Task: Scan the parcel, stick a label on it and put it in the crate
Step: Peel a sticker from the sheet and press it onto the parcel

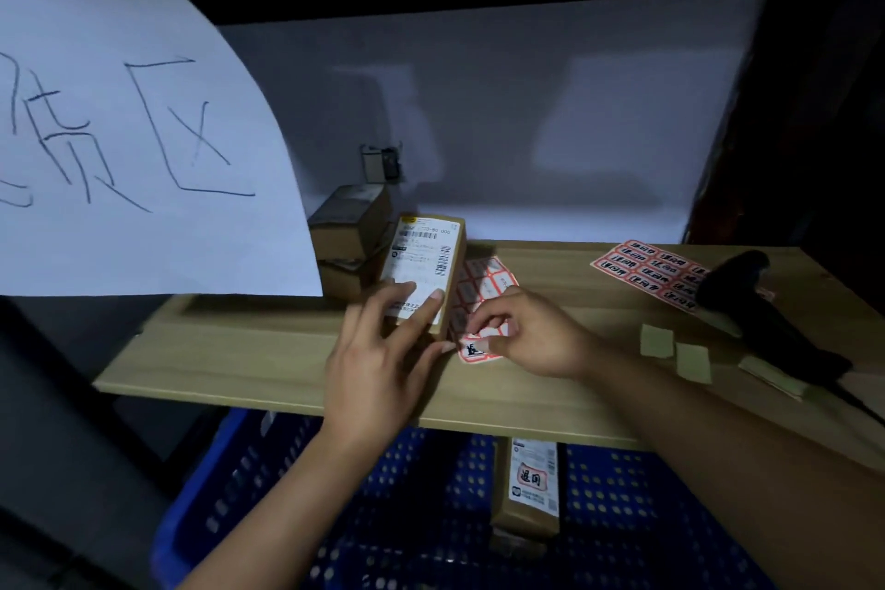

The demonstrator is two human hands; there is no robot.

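Left hand (383, 350) lies flat, fingers spread, on the parcel (424, 268) (shipping slip up) on the desk (249, 350); right hand (522, 335) pinches a sticker off the label sheet (483, 287)

Parcel (424, 268) on desk (249, 350); stacked boxes (347, 237) behind-left, label sheet (479, 302) right, scanner (761, 316) far right. Crate (249, 484) below desk.

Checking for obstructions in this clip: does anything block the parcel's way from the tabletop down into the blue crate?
Nothing visible does. The parcel sits near the table front edge under the left hand; the crate lies open below, holding one labelled box.
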